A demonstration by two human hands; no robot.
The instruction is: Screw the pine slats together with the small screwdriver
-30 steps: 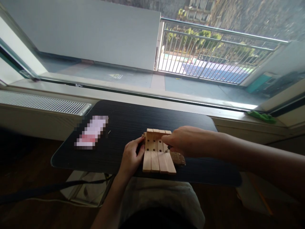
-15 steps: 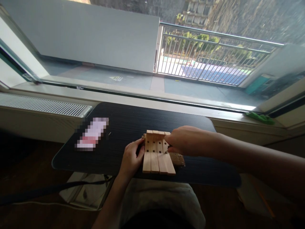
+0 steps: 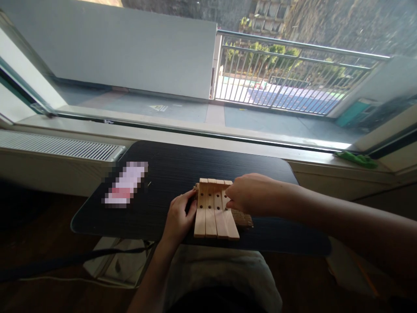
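A small wooden piece made of several pale slats with round holes (image 3: 213,211) lies near the front edge of a black table (image 3: 169,174). My left hand (image 3: 179,217) curls against its left side and grips it. My right hand (image 3: 249,193) reaches in from the right, its fingers closed in a pinch over the right slats; what they hold is hidden. A brown, speckled piece (image 3: 243,218) sticks out from under the slats below my right hand.
A blurred pink and white flat item (image 3: 125,183) lies on the table's left part. Beyond the table run a window sill (image 3: 228,143) and a vent grille (image 3: 58,148). A green cloth (image 3: 356,158) lies on the sill at the right.
My right hand has drawn slightly toward the upper right corner of the slats. The left hand and the wooden piece have stayed in place.
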